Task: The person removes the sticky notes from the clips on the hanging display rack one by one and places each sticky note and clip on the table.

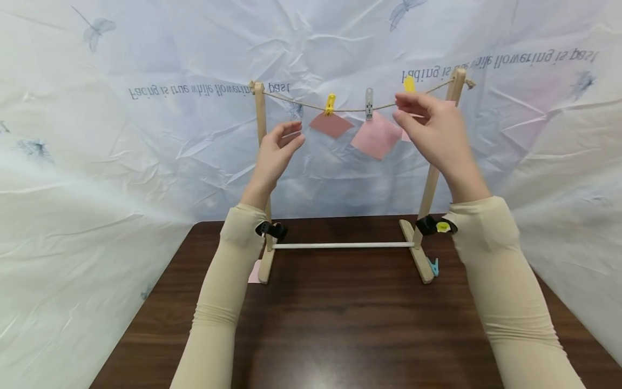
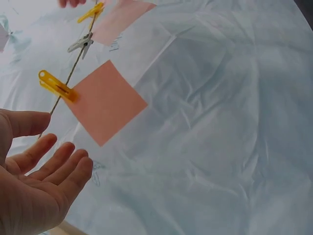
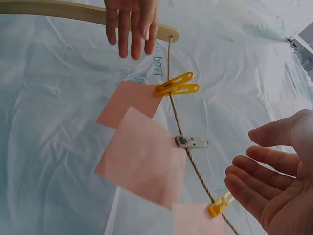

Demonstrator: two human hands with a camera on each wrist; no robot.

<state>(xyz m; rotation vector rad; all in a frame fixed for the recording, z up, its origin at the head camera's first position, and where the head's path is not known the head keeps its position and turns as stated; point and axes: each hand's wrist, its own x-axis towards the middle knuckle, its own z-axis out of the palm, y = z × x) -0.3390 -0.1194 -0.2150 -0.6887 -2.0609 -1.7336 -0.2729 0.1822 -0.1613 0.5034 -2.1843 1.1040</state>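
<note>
A twine line (image 1: 350,111) carries three squares of paper. A yellow clothespin (image 1: 331,104) grips the darker pink paper (image 1: 331,126) on the left. Beside it, a grey clothespin (image 1: 369,102) clips a light pink paper (image 1: 377,138). Farther right, another yellow clothespin (image 3: 221,205) holds a third pink paper (image 3: 195,219), partly hidden by my right hand (image 1: 439,129) in the head view. That hand hovers near this clothespin, fingers loosely bent around nothing. My left hand (image 1: 277,154) is empty too, fingers relaxed, left of the darker paper and close to the line.
Two wooden posts (image 1: 261,116) support the line, joined low down by a white rod (image 1: 340,245). A blue clothespin (image 1: 434,267) lies by the right foot, and a pink paper (image 1: 254,273) by the left foot. Behind hangs a wrinkled printed sheet (image 1: 194,146).
</note>
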